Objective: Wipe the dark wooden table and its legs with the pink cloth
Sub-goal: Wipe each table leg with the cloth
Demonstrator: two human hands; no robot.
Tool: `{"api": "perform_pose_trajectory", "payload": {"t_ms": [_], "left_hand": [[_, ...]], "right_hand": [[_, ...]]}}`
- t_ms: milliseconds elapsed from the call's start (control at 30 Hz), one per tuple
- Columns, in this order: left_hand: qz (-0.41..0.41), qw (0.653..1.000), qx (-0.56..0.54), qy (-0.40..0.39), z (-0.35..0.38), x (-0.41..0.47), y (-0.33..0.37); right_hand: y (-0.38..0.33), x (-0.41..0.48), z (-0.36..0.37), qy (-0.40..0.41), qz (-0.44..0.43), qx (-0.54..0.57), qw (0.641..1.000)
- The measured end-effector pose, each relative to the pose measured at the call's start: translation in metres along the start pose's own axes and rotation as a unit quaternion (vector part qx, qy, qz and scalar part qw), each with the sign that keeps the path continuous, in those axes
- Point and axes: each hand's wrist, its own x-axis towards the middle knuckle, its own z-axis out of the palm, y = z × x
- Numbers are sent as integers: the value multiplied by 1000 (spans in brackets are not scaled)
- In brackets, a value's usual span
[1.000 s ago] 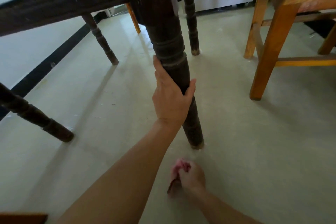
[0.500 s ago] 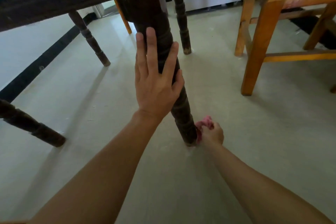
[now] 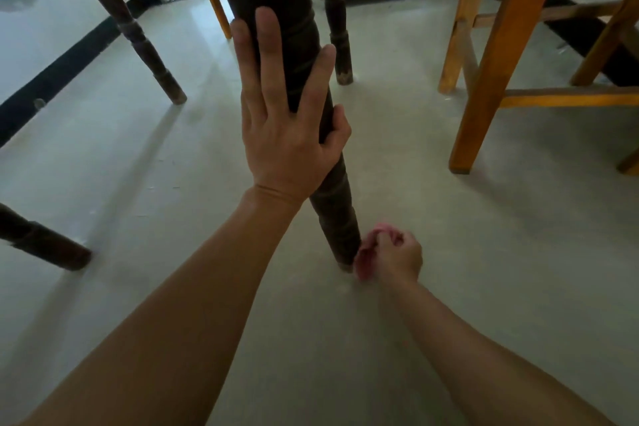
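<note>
The near turned leg (image 3: 333, 214) of the dark wooden table runs from the top middle down to the floor. My left hand (image 3: 287, 124) rests flat against its upper part, fingers straight, thumb round the right side. My right hand (image 3: 397, 254) grips the bunched pink cloth (image 3: 366, 252) and holds it against the foot of that leg, on its right side. Only the table's underside shows; its top is out of view.
Other dark legs stand at back left (image 3: 138, 41), back middle (image 3: 337, 28) and lower left (image 3: 38, 239). A light wooden table (image 3: 498, 55) stands to the right, with an orange leg (image 3: 218, 10) behind. Pale floor (image 3: 518, 252) all around; wall with black skirting at left.
My right hand brought the pink cloth from the floor in front up to the foot of the leg. My left hand went from gripping the leg to lying flat on it.
</note>
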Motion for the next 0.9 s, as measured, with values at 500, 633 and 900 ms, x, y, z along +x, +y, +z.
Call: {"api": "perform_pose_trajectory", "payload": {"t_ms": [500, 633, 900], "left_hand": [[-17, 998, 37, -42, -5, 4, 4], [-75, 985, 47, -150, -40, 3, 22], [-252, 824, -39, -506, -155, 24, 65]], "right_hand": [[21, -103, 16, -332, -2, -83, 939], [16, -114, -49, -257, 22, -150, 954], [-24, -182, -169, -172, 86, -242, 951]]}}
